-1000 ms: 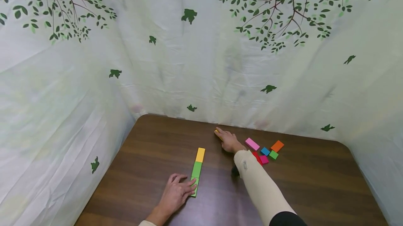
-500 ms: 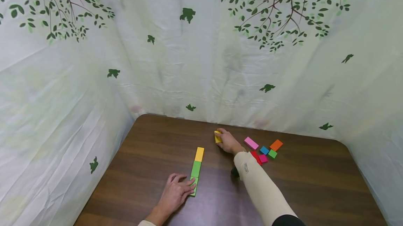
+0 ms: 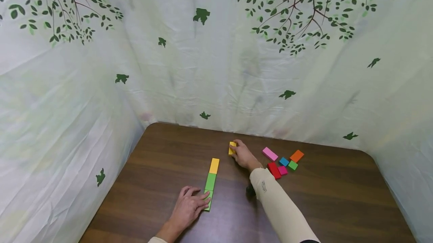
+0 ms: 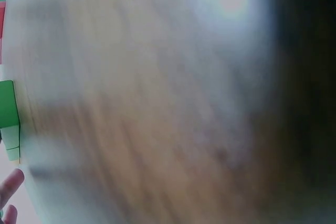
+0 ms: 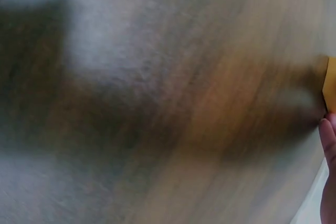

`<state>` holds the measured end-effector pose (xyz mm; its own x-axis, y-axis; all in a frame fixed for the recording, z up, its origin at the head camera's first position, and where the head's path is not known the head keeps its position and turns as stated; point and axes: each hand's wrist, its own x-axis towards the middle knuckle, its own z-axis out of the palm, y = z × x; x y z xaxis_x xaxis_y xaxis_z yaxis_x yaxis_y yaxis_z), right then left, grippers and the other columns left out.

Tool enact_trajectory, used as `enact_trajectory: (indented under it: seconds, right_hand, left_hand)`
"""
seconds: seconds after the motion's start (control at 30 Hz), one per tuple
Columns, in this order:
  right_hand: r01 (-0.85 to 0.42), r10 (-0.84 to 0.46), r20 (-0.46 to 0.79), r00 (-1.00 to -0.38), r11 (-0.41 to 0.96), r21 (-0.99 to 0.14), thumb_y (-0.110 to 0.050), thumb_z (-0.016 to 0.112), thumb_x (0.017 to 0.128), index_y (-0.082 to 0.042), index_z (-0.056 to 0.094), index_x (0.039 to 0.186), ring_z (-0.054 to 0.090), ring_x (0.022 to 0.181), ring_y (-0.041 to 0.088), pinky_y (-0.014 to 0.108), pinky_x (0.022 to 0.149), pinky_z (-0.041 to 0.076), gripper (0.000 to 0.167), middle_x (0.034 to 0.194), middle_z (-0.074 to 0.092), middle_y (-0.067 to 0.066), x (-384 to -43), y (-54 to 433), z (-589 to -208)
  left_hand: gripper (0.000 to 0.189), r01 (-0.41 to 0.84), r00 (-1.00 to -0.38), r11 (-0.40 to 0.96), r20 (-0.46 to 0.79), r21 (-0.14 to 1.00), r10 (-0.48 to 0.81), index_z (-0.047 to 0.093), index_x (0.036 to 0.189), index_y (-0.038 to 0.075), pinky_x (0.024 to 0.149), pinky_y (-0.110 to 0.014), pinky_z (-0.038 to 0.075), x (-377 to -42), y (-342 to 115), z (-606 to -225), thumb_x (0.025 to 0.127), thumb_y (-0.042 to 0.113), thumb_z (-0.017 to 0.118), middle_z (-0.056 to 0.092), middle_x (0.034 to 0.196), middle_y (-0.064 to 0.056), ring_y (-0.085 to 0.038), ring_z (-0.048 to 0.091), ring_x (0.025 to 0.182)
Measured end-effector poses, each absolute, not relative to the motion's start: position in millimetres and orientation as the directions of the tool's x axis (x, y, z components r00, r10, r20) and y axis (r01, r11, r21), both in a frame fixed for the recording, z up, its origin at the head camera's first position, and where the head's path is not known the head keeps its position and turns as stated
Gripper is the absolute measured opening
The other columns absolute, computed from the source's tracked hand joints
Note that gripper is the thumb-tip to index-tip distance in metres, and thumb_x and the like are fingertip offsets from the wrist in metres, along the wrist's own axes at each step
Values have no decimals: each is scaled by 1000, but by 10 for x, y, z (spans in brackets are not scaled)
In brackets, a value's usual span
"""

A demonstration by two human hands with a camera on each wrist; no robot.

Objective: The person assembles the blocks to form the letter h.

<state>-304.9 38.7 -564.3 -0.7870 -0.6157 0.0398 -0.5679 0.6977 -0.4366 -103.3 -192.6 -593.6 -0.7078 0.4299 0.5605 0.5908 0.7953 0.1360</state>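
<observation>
Three flat blocks lie end to end on the brown table: a yellow block (image 3: 214, 166) at the far end, a green block (image 3: 210, 181) in the middle and a second green block (image 3: 208, 206) nearest. My left hand (image 3: 189, 207) rests its fingertips on that nearest green block, partly covering it. Farther back, my right hand (image 3: 244, 154) pinches another yellow block (image 3: 232, 148) between thumb and fingers. This held yellow block (image 5: 330, 82) shows only at the right edge of the right wrist view. In the left wrist view a green block (image 4: 8, 104) appears at the left edge.
To the right of my right hand lie a pink block (image 3: 270, 154), a red block (image 3: 274, 170), a magenta block (image 3: 282, 170), a blue block (image 3: 283, 161), a small green block (image 3: 292, 165) and an orange block (image 3: 297, 155). A leaf-patterned curtain (image 3: 223, 66) hangs behind the table.
The yellow block at my right hand has turned from slanted and mostly covered to nearly upright in line, and shifted slightly left and nearer. My left hand stays put.
</observation>
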Motion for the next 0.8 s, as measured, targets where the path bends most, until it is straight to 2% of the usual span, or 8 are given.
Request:
enact_trajectory:
  seconds: [0.33,0.43,0.6,0.8]
  right_hand:
    - [-492,-526,60,-849,744,-452,-20,63,94,-8,63,128,45,128,37,55,102,38,37,142,44,19,-2954,376,-5711]
    - [-482,-510,77,-857,739,-472,-20,64,93,-7,65,126,48,127,35,54,100,40,35,142,43,19,-2937,371,-5740]
    - [-495,-519,93,-850,725,-479,-18,64,94,-6,65,125,50,124,34,47,99,43,33,142,42,20,-2906,349,-5757]
    - [-548,-555,140,-820,693,-469,-13,60,96,-5,64,125,50,123,36,52,98,43,31,141,42,23,-2876,332,-5765]
  left_hand:
    - [22,595,-705,791,565,143,428,80,90,25,87,-41,36,-1029,-1919,-5931,70,33,78,73,104,8,-24,64,92]
    - [22,594,-706,792,563,141,429,80,90,25,87,-42,36,-1027,-1915,-5934,70,32,77,73,104,8,-24,64,92]
    - [21,594,-706,791,566,148,425,80,90,24,87,-42,36,-1019,-1913,-5938,70,32,78,73,103,8,-24,64,92]
    - [19,590,-710,794,563,146,423,80,90,25,87,-42,36,-1027,-1914,-5944,71,31,78,73,104,8,-24,64,92]
